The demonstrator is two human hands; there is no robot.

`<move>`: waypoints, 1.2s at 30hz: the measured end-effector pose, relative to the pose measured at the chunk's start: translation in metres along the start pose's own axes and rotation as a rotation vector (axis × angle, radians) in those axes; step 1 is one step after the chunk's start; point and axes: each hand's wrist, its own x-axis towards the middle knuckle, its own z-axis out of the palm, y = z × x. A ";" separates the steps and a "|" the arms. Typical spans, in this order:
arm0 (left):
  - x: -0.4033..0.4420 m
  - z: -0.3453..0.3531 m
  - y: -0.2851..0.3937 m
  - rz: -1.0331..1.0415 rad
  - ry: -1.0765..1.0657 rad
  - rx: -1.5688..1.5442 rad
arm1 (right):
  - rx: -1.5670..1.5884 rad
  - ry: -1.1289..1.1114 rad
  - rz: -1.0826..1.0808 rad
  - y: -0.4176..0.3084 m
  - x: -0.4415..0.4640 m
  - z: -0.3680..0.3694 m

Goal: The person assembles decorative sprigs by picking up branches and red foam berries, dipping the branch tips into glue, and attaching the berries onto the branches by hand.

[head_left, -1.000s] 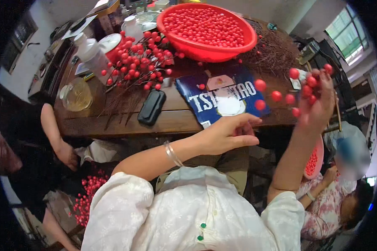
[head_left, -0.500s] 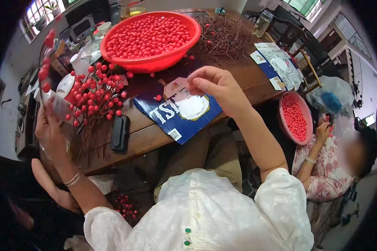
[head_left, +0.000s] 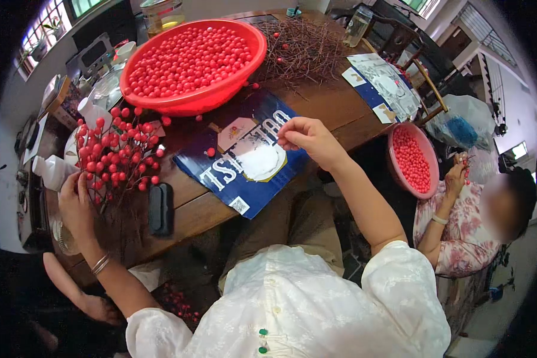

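Here, a black case (head_left: pixel 160 210) lies between the hands (head_left: pixel 80 215), beside red-berried sprigs (head_left: pixel 117 154).

The large basin (head_left: pixel 200 107) was bright red, its beads (head_left: pixel 191 59) pinkish red. Berries (head_left: pixel 116 160) on the sprigs were deep red. The bench (head_left: pixel 204 216) was dark brown. The sheet (head_left: pixel 200 156) was blue with white lettering; the case (head_left: pixel 160 209), black; the small basin (head_left: pixel 422 193), pink. The wearer's shirt (head_left: pixel 310 298) was white, floral-patterned, with green buttons (head_left: pixel 263 332); the co-worker's top (head_left: pixel 468 256) bore reddish florals on white.

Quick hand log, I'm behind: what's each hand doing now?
Left hand: fingers at the berry bunch; grip can't be told.
Right hand: fingers curled closed above the blue sheet, nothing visible in them.
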 end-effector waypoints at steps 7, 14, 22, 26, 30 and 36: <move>-0.024 -0.011 0.042 0.075 0.497 -0.093 | 0.030 0.202 0.030 -0.004 0.042 -0.055; -0.053 0.043 0.165 0.623 0.315 -0.527 | -0.461 0.687 -0.193 0.009 0.159 -0.157; -0.052 0.090 0.191 0.770 0.264 -0.646 | -0.935 0.834 0.038 -0.006 0.225 -0.194; -0.055 0.090 0.182 0.732 0.268 -0.635 | -1.014 0.858 0.212 0.008 0.251 -0.207; -0.056 0.089 0.183 0.699 0.166 -0.656 | -0.918 1.009 0.069 0.021 0.263 -0.224; -0.055 0.095 0.184 0.749 0.163 -0.665 | -0.486 1.034 0.070 0.043 0.279 -0.232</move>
